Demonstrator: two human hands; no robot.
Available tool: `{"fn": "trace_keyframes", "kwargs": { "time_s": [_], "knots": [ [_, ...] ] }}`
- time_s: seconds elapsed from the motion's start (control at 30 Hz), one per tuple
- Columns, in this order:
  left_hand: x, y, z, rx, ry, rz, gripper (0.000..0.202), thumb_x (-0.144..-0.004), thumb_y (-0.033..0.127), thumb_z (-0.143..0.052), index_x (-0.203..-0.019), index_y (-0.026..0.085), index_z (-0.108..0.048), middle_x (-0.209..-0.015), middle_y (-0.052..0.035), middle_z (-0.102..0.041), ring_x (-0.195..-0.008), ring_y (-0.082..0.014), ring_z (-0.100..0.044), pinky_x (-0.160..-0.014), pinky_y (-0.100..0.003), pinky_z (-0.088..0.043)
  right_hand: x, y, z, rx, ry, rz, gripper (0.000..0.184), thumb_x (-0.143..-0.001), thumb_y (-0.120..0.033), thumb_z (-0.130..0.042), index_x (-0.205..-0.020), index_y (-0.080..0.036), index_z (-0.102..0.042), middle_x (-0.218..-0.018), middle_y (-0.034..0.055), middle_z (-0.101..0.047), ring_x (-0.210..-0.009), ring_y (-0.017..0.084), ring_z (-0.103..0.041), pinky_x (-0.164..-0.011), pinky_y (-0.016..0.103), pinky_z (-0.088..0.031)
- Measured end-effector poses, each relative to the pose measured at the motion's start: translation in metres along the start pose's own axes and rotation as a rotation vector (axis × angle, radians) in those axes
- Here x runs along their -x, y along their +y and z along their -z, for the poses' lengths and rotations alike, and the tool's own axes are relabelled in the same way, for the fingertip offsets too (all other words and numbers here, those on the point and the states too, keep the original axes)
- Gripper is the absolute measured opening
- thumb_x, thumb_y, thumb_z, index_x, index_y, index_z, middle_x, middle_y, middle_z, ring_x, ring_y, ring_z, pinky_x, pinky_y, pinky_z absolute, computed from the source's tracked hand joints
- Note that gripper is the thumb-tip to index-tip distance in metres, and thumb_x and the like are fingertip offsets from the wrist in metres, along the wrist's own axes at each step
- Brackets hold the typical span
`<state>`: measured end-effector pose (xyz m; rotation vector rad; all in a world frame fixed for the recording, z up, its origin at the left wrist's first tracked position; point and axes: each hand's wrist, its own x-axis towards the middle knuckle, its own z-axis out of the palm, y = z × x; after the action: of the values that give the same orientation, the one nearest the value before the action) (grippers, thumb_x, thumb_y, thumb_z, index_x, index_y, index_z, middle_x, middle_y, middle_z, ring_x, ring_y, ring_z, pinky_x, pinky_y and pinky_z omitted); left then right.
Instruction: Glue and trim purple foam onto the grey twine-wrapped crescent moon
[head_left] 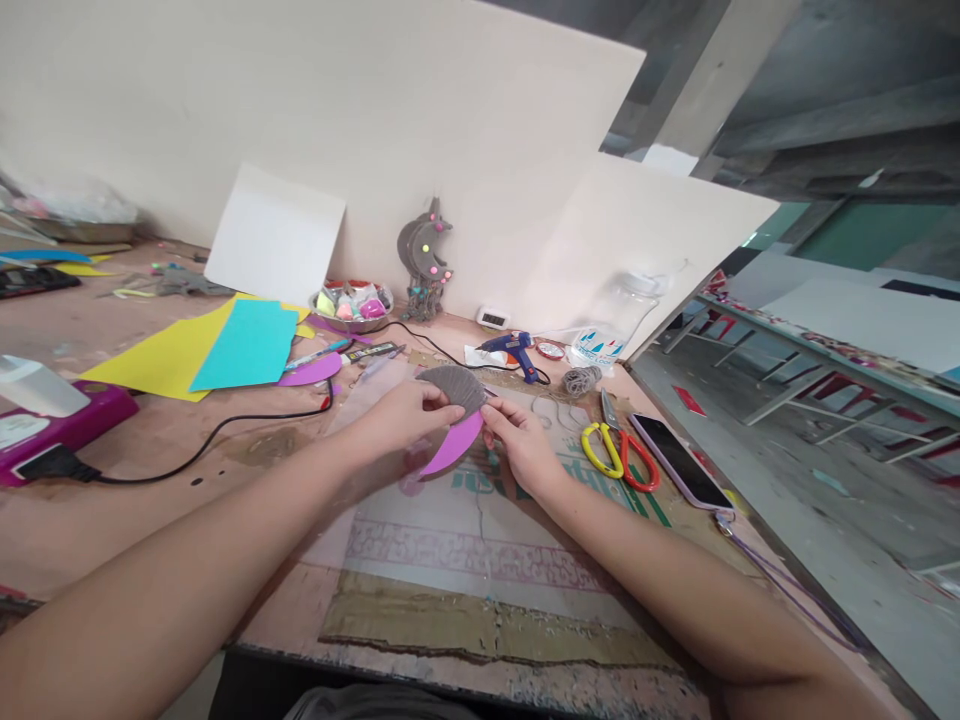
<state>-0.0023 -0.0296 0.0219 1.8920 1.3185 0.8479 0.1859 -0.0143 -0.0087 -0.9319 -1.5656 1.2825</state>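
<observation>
Between my two hands is a purple foam crescent (454,448), its upper part covered by grey yarn (456,388) laid in close rows. My left hand (409,415) pinches the yarn-covered part from the left, thumb on top. At its right edge, my right hand (517,435) pinches the piece between thumb and fingertips. A thin grey strand hangs below over the work sheet. The piece is held above a cardboard board (420,615) covered with a printed plastic sheet (420,510). What lies under my fingers is hidden.
Scissors (621,455) and a phone (682,460) lie to the right. Behind are a blue glue gun (517,352), a yarn ball (582,379), a jar (619,315) and a decorated grey moon (426,250). Coloured sheets (247,345) and a purple power strip (75,430) with a cord are left.
</observation>
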Motion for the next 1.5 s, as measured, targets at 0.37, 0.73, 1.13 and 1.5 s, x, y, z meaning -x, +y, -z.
{"fn": "trace_keyframes", "kwargs": {
  "time_s": [0.37,0.73,1.13,1.5],
  "knots": [
    [0.003,-0.001,-0.002,0.039,-0.059,0.013,0.032,-0.078,0.045,-0.048,-0.065,0.017,-0.056,-0.054,0.0012,-0.054,-0.045,-0.0115,-0.049,-0.042,-0.023,-0.033,0.003,-0.009,-0.003,0.131,0.052,0.022,0.027,-0.079,-0.042,-0.057,-0.068,-0.018,-0.056,-0.055,-0.0045,-0.048,-0.050,0.008,-0.039,-0.050,0.021,-0.031],
    [0.001,0.000,-0.001,0.143,-0.033,0.121,0.034,-0.075,0.049,-0.051,-0.063,0.017,-0.054,-0.048,0.0031,-0.047,-0.042,-0.0104,-0.044,-0.041,-0.022,-0.033,0.000,-0.005,-0.002,0.098,0.040,0.007,0.031,-0.079,-0.048,-0.054,-0.073,-0.018,-0.057,-0.059,-0.0029,-0.050,-0.050,0.009,-0.041,-0.049,0.022,-0.032],
    [0.001,0.002,0.000,0.137,-0.004,0.125,0.034,-0.074,0.048,-0.051,-0.067,0.016,-0.056,-0.054,0.0025,-0.050,-0.047,-0.0116,-0.047,-0.044,-0.024,-0.033,-0.001,-0.002,-0.002,0.044,0.040,-0.042,0.041,-0.081,-0.056,-0.048,-0.069,-0.018,-0.057,-0.057,-0.0006,-0.052,-0.049,0.010,-0.042,-0.048,0.024,-0.033],
    [-0.006,-0.003,0.006,0.063,0.135,0.084,0.032,-0.077,0.046,-0.049,-0.066,0.016,-0.054,-0.061,-0.0005,-0.055,-0.056,-0.0135,-0.052,-0.049,-0.024,-0.035,-0.002,-0.005,-0.004,0.116,0.033,-0.050,0.029,-0.077,-0.047,-0.057,-0.082,-0.018,-0.056,-0.058,-0.0028,-0.056,-0.048,0.009,-0.043,-0.047,0.022,-0.033]
  ]
}}
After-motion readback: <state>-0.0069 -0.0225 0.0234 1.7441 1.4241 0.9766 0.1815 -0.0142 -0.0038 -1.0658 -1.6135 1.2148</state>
